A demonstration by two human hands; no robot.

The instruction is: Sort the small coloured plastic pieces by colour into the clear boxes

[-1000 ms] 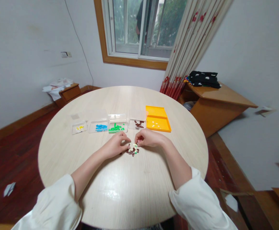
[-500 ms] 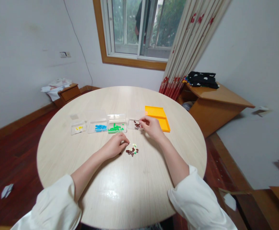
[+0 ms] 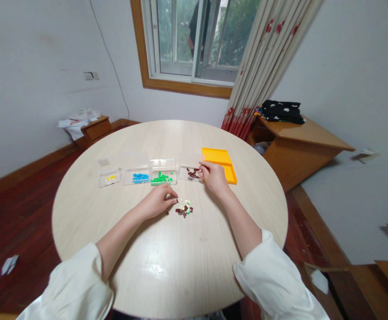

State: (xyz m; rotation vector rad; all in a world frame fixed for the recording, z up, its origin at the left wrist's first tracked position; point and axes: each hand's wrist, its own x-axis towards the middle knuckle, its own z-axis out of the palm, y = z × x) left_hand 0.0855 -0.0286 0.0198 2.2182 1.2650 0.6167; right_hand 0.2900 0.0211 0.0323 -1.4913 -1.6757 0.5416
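My left hand (image 3: 159,201) is low over the table, its thumb and index finger closed on a small brown toy brick (image 3: 177,201). Just right of its fingertips lies a loose pile of small brown bricks (image 3: 182,211) mixed with pale yellow and green pieces. My right hand (image 3: 215,178) hovers at the right side of a clear plastic box (image 3: 183,173) with brown bricks (image 3: 193,173) in it. Its thumb and index finger are apart, with nothing visible between them; the other fingers are partly hidden.
Left of the brown bricks' box stand clear boxes with green bricks (image 3: 161,178), blue bricks (image 3: 140,178) and yellow pieces (image 3: 111,178). An open yellow case (image 3: 218,154) lies beyond my right hand. All stand on a round pale table (image 3: 194,275).
My right hand has drawn back slightly right from the brown bricks in the box, its fingers parting. My left hand has shifted a little left, and the brown brick at its fingertips shows more clearly.
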